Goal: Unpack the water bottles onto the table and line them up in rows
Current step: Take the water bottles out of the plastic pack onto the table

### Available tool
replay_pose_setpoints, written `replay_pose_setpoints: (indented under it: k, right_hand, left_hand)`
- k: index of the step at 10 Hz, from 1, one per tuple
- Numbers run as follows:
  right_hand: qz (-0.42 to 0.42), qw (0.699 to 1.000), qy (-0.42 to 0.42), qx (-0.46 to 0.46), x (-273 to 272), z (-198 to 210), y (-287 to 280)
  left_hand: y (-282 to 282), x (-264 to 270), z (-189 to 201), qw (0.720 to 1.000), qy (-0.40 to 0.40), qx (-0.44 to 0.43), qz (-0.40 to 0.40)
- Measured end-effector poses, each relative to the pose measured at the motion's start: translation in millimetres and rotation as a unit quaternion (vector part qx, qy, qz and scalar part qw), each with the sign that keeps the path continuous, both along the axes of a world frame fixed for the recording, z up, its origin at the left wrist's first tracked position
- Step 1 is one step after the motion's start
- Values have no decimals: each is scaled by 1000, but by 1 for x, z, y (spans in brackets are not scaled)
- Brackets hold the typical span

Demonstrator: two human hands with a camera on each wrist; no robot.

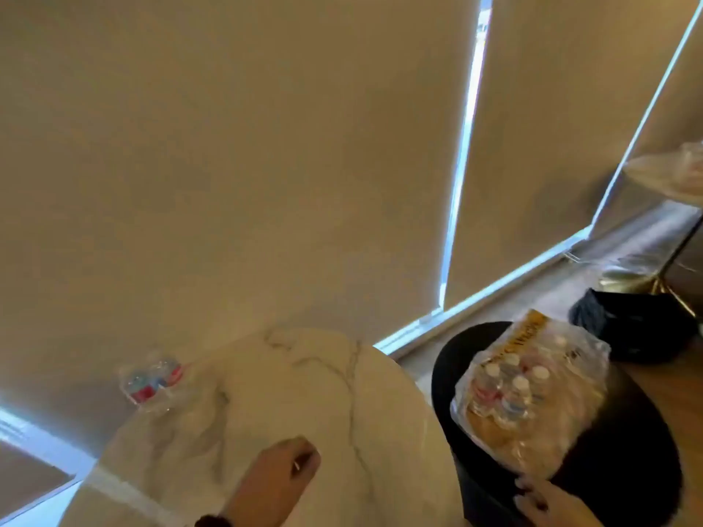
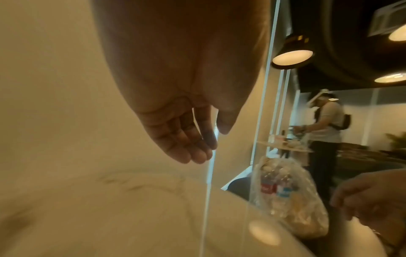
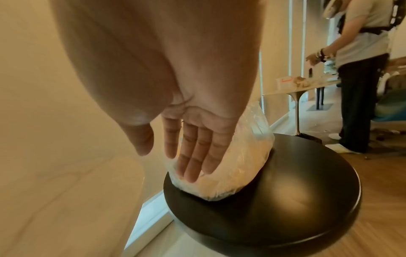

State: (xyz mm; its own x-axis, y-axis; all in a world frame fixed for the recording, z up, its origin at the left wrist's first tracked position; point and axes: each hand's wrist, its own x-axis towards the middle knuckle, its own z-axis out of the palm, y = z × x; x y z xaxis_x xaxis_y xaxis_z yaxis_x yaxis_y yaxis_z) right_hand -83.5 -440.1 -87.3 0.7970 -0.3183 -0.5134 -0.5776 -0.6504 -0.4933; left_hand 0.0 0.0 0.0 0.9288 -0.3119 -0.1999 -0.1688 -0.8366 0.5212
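Note:
A plastic-wrapped pack of water bottles (image 1: 532, 397) stands on a round black stool (image 1: 627, 450) to the right of the white marble table (image 1: 304, 393). Two loose bottles with red and blue labels (image 1: 156, 380) lie blurred at the table's far left edge. My right hand (image 3: 193, 161) is open with straight fingers at the near side of the pack (image 3: 241, 173); I cannot tell if it touches. It also shows at the bottom of the head view as my right hand (image 1: 540, 496). My left hand (image 1: 296, 462) hovers over the table, fingers (image 2: 189, 151) relaxed and empty.
Closed beige blinds run behind the table. A black bag (image 1: 631, 329) lies on the wooden floor beyond the stool, beside a gold table leg (image 1: 662, 287). Another person (image 3: 360, 69) stands at a second table to the right.

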Motion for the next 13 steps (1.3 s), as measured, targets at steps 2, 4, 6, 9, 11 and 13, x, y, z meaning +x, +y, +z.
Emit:
replay_pose_setpoints:
  k: [2,4,6,9,11,13]
  right_hand:
    - [-131,989,-51,51,62,-32,-26]
    - [-206,973,-60,90,123,-105,-55]
    - [-285,951,-51,105,150,-133,-61]
    - [-213,972,-95,3,147,-120,-61]
    - [-95,987,-123,34,116,-59,-45]
    - [10,983,-163,80,110,-16,60]
  left_hand:
    - [-202,72,-32,991,46,-111,-66]
    - [-332,114,-125,974,179,-110,-83]
    - [-394,150,-181,951,165,-261,-23]
    - [-397,143,-180,957,128,-261,-10]
    - [-336,102,-130,947,153,-281,-21]
    - [-205,55,-89,939,102,-309,110]
